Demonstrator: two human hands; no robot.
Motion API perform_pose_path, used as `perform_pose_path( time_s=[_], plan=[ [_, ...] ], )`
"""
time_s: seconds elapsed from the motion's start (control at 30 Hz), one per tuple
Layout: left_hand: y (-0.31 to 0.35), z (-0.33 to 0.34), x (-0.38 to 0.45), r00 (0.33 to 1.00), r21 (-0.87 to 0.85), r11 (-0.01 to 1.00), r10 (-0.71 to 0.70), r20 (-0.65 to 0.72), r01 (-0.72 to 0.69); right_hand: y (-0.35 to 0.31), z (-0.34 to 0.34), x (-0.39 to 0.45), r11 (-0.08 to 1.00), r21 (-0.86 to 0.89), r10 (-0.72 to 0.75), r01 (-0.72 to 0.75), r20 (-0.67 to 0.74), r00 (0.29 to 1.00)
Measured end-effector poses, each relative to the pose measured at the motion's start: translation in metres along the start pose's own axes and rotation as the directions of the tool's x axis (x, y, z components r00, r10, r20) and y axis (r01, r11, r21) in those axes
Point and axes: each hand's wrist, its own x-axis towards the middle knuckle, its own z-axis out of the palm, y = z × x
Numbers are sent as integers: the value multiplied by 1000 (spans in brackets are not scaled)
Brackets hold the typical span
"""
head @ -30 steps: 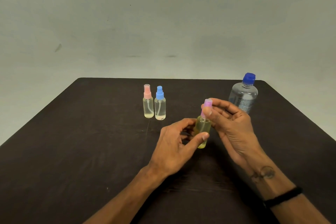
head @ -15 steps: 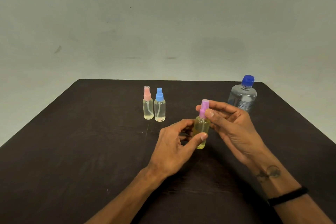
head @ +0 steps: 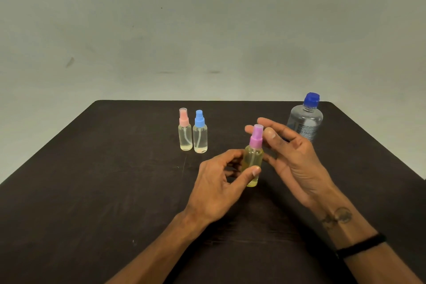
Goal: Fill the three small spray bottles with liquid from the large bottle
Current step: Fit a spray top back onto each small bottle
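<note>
Left hand (head: pixel 219 182): thumb and fingers curled round the purple-capped bottle (head: pixel 253 159) at frame centre, upright, long axis vertical, cap up, yellowish liquid inside.
Right hand (head: pixel 292 157): fingers loosely extended beside the purple cap; contact cannot be told.
Pink-capped bottle (head: pixel 185 130) and blue-capped bottle (head: pixel 200 132): upright, just beside each other, left of centre on the dark counter (head: pixel 92 180).
Large bottle (head: pixel 305 117): upper right, upright, blue cap on; label print unreadable.
</note>
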Motion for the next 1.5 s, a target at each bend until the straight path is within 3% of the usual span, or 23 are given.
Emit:
perform_pose_path(
  time_s=[0.2, 0.63, 0.83, 1.03, 1.5],
  plan=[
    [-2, 0, 1, 999, -48, 998, -26, 23, 27, -2, -2, -3, 996, -77, 55, -49, 85, 995],
    [-3, 0, 0, 998, -62, 997, -36, 56, 39, 9, 0, 0, 998, -55, -25, 21, -77, 997],
    [-4, 0, 1, 998, -82, 996, -38, 57, 42, 3, 1, -1, 999, 39, 26, -27, 9, 1000],
    [-4, 0, 1, 997, -91, 994, -49, 59, 55, -4, 0, -5, 996, 3, 84, -84, 84, 993],
    [-2, 2, -1, 999, 72, 997, 19, -34, -17, 9, 6, -3, 995, -87, -55, 43, -133, 990]
  ],
)
